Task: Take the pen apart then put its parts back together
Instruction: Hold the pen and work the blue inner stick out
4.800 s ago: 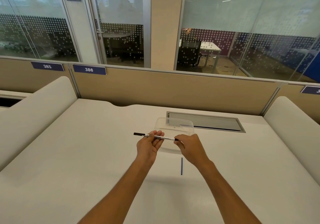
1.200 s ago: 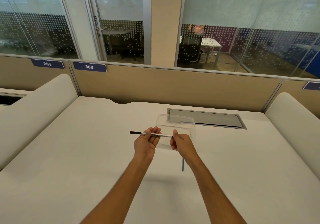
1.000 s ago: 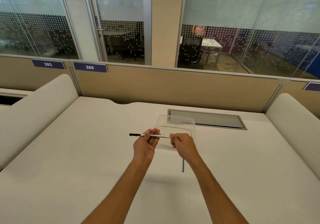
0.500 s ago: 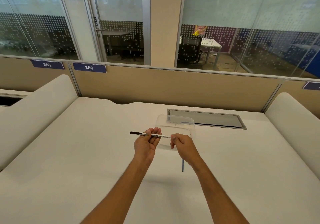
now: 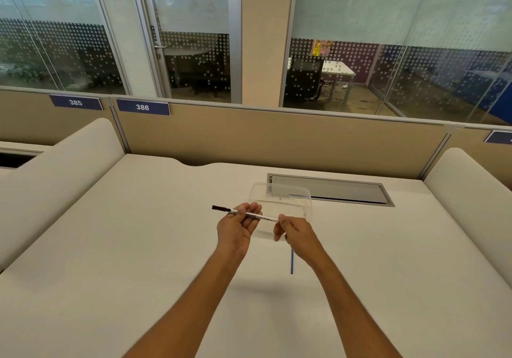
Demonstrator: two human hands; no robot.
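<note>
A thin white pen (image 5: 263, 216) with black print and a black left end is held level above the desk. My left hand (image 5: 237, 227) grips its middle from below, palm up. My right hand (image 5: 293, 230) pinches the pen's right end between thumb and fingers, hiding that tip. A thin blue refill (image 5: 291, 262) lies on the desk just below my right hand, pointing toward me; its far end is hidden by the hand.
A clear plastic container (image 5: 306, 197) sits on the white desk (image 5: 138, 247) right behind my hands. A grey cable hatch (image 5: 346, 190) lies beyond it. Tan partitions (image 5: 277, 141) and padded white side dividers (image 5: 55, 169) bound the desk.
My right hand has slid left along the pen, closer to my left hand, since the oldest frame. The pen has stayed level and the blue refill has not moved.
</note>
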